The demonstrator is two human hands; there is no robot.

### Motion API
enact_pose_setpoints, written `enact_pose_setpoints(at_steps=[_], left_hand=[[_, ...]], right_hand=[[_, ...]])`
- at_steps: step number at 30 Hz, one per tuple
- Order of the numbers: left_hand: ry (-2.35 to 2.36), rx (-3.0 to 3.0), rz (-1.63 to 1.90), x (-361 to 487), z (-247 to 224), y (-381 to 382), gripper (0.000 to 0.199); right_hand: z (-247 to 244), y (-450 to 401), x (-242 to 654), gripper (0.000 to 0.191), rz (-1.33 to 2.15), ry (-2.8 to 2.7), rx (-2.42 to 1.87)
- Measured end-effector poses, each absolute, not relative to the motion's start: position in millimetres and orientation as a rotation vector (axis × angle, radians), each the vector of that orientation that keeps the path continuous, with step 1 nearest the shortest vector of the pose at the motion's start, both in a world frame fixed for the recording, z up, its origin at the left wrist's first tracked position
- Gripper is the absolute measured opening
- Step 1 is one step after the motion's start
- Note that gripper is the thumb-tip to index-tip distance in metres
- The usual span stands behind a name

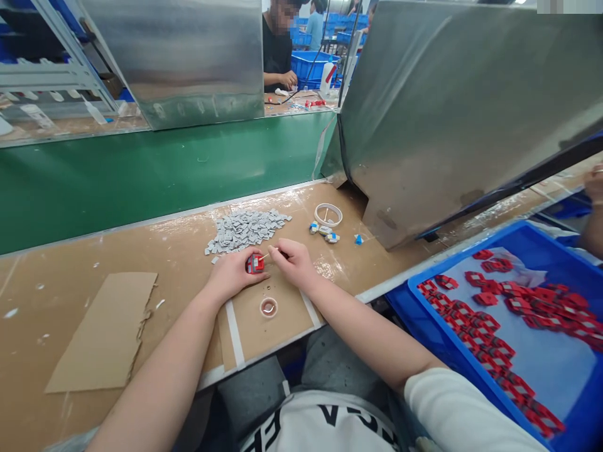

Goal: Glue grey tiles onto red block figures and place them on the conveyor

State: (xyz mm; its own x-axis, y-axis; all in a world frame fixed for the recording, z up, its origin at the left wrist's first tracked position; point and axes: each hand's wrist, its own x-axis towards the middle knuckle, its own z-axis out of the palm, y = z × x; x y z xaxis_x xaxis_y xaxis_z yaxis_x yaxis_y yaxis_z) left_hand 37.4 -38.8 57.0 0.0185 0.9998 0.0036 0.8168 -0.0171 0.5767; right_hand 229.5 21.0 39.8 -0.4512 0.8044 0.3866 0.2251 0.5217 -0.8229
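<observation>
The left hand has its fingers curled round the red piece, over the bench beyond the cup; the right pinches a thin stick toward it. I'd brace the piece, stick light. Fingers hide its sides; whether the tip touches, I can't tell.

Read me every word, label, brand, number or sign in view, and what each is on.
White shirt: large dark letters, cut off by the frame; one looks like "V" or an inverted "A", but no whole word is readable.
White bottle on the far bench: any print too small to read.
Red plastic part in the left hand: no readable text.
</observation>
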Motion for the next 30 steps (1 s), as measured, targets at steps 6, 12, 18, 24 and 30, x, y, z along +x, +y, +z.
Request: enact_pose_setpoints(at_steps=[6,12,18,24,30], left_hand=[[1.875,1.892,0.572,38.0,57.3,-39.0,0.042],[1.883,1.887,0.536,38.8,58.1,-39.8,0.04],[1.875,1.88,0.515,38.8,59.9,-39.8,0.043],[1.89,1.861,0.472,39.7,63.1,-40.0,0.048],[1.894,1.856,0.447,39.5,63.2,-40.5,0.047]], right_hand=[[43.0,19.6,232.0,0.044,0.758,-2.072,-0.857],[43.1,17.9,232.8,0.039,0.794,-2.15,-0.799],[44.2,18.3,230.5,0.042,0.838,-2.113,-0.751],[42.8,19.0,230.7,0.045,0.811,-1.935,-0.744],[41.1,20.0,230.2,0.044,0.781,-1.87,-0.698]])
